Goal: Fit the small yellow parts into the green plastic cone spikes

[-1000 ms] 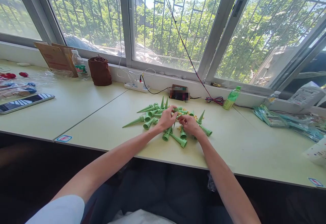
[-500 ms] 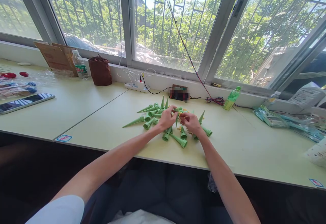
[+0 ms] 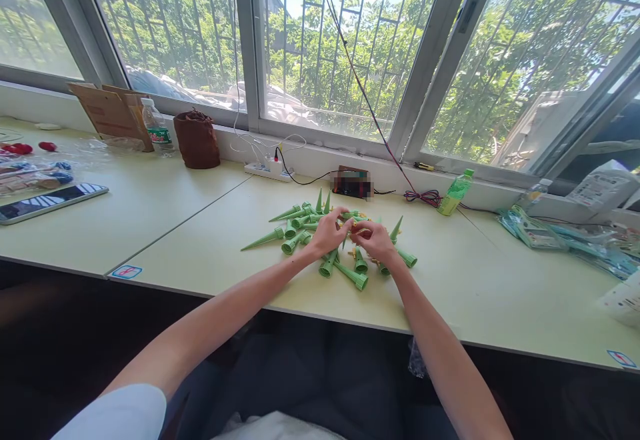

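My left hand (image 3: 330,232) is closed around a green plastic watering spike (image 3: 344,243), mostly hidden by the fingers, its tip pointing down. Right beside it, my right hand (image 3: 374,240) pinches a small yellow part (image 3: 355,224) against the top of that spike; the exact contact is hidden. Several more green spikes lie about both hands, among them a long one (image 3: 264,239) to the left and one (image 3: 352,275) toward the table's front. Some bear little yellow parts.
The pale table (image 3: 200,253) runs along the window. Behind the spikes lie a dark device (image 3: 351,183) and a power strip (image 3: 269,171). A green bottle (image 3: 455,193) stands right; a brown pouch (image 3: 197,139) and a phone (image 3: 53,201) are left.
The two hands have come slightly closer together at the yellow part. The held spike's tip has shifted a little left, and less of it shows. The spikes on the table have stayed put.
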Action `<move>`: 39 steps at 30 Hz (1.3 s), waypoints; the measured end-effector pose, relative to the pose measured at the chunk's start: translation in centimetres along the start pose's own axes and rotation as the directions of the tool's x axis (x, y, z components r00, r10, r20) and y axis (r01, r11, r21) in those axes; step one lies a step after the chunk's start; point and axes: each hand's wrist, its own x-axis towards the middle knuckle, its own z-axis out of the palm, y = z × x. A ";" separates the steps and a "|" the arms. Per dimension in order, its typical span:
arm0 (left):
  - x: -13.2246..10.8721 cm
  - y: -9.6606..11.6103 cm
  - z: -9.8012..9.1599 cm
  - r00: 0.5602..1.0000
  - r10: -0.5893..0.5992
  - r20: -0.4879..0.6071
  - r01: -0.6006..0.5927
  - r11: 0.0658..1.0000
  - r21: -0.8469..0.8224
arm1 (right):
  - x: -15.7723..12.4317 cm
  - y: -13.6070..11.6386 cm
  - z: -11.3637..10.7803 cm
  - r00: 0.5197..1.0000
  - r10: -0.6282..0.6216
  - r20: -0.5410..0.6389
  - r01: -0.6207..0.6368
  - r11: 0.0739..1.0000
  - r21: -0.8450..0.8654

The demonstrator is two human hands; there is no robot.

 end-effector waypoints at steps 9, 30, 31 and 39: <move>0.2 -0.2 0.1 0.999 0.001 -0.045 -0.003 1.000 -0.031 | 0.0 -0.4 0.0 0.999 -0.002 -0.036 0.003 1.000 0.031; 0.2 -0.1 0.0 0.998 -0.018 -0.059 0.019 1.000 0.019 | 0.0 -1.2 -0.3 0.977 0.012 -0.211 0.010 0.995 0.103; 0.2 -0.1 0.0 0.998 -0.020 -0.059 0.021 1.000 0.019 | 0.0 -1.1 -0.3 0.978 0.009 -0.209 0.012 0.995 0.100; 0.1 0.2 -0.2 0.998 -0.017 -0.056 0.019 1.000 0.019 | 0.1 -0.9 -0.3 0.977 -0.006 -0.214 0.038 0.988 0.148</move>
